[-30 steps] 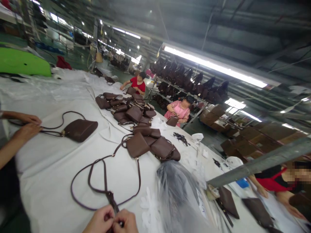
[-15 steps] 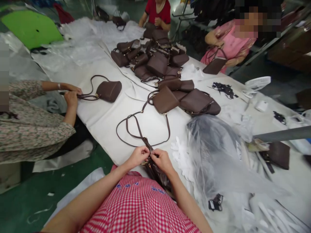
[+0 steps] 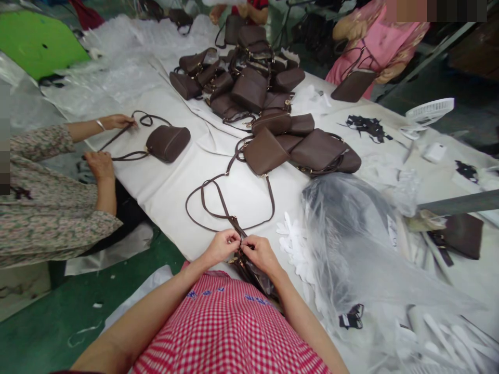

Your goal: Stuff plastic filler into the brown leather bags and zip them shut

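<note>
My left hand (image 3: 223, 247) and my right hand (image 3: 260, 254) meet at the table's near edge. Both are closed in a pinch on the strap (image 3: 235, 224) of a dark brown handbag (image 3: 255, 276). What lies exactly between the fingertips is too small to make out. The handbag rests against my checked apron, partly covered by my right hand and forearm, with some gold-coloured metal showing at its top. Ahead, thin brown straps (image 3: 203, 205) loop over the white table, close to another brown handbag (image 3: 265, 150).
A pile of brown handbags (image 3: 249, 89) lies mid-table. At left, a co-worker's hands (image 3: 102, 165) hold a handbag's (image 3: 168, 143) straps. Another person in pink holds a handbag (image 3: 354, 85). Clear plastic (image 3: 351, 234), white paper pieces (image 3: 293, 239) and black tags (image 3: 366, 128) lie to the right.
My hands stay pinched in nearly the same spot. The left co-worker's hands have moved apart, one raising a strap. The view has tilted slightly down.
</note>
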Demonstrator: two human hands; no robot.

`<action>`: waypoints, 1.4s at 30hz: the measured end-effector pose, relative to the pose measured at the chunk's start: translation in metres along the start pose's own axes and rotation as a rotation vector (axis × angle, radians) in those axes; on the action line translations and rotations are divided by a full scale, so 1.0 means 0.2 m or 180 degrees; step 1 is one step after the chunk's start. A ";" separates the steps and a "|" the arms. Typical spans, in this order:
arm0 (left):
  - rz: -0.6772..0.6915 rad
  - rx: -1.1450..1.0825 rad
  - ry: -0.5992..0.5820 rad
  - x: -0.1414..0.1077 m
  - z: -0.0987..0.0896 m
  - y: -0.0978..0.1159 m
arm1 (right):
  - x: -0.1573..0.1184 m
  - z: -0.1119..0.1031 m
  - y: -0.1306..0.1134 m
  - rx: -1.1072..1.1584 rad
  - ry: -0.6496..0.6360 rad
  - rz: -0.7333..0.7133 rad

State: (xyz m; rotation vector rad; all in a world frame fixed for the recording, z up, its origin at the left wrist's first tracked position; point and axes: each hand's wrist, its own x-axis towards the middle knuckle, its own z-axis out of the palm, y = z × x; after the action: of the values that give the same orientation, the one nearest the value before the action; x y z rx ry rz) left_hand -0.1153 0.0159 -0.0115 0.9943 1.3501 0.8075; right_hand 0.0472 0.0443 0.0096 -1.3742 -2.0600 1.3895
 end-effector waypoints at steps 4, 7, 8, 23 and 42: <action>-0.0081 -0.0020 0.0062 0.00 0.01 0.00 | 0.00 -0.01 -0.01 0.0036 0.0048 0.0050; -0.0188 -0.0111 0.0155 0.00 0.01 -0.01 | 0.00 -0.01 -0.01 0.0004 0.0093 0.0072; -0.0234 -0.0162 0.0179 0.00 0.00 -0.01 | 0.00 -0.01 -0.01 0.0023 0.0110 0.0075; -0.0235 0.0095 0.0254 -0.01 0.03 0.01 | 0.02 0.02 0.02 -0.0202 0.0221 -0.0004; -0.0535 -0.0514 0.0252 -0.01 0.01 -0.04 | 0.03 0.04 0.10 0.0850 -0.0003 0.0288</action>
State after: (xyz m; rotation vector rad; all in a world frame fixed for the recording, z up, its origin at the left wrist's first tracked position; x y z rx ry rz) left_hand -0.1140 0.0102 -0.0181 0.7194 1.3922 0.8211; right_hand 0.0491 0.0461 -0.0129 -1.3648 -1.7539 1.6334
